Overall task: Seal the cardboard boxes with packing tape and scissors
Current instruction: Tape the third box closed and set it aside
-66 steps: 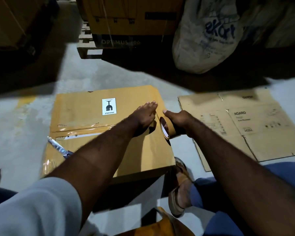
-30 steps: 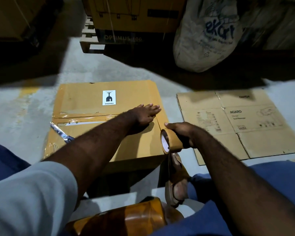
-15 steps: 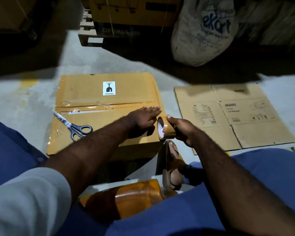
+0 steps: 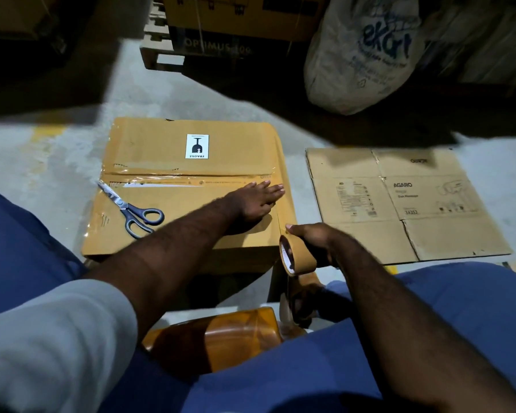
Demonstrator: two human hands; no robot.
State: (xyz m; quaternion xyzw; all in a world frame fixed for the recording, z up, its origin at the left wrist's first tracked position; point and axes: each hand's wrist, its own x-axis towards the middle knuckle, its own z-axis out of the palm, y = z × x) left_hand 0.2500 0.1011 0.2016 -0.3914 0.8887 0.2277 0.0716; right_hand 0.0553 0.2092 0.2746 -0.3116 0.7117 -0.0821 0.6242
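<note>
A closed brown cardboard box (image 4: 173,150) with a white fragile sticker lies on the floor in front of me, its middle seam covered in clear tape. My left hand (image 4: 255,201) presses flat on the box top near its right edge, fingers together. My right hand (image 4: 316,238) grips a roll of brown packing tape (image 4: 297,254) just off the box's near right corner. A strip of tape runs from the roll along the right edge of the box. Grey-handled scissors (image 4: 134,208) lie shut on the left part of the box top.
A flattened cardboard box (image 4: 399,204) lies on the floor to the right. A white sack (image 4: 361,55) and stacked cartons on a pallet (image 4: 221,22) stand behind. A wooden stool edge (image 4: 221,335) shows between my blue-clad legs, and a sandalled foot (image 4: 295,305) sits below the roll.
My right hand has pulled the tape roll toward me along the box's right edge, to beyond the near corner. My left hand stayed flat on the top. The scissors have come into full view.
</note>
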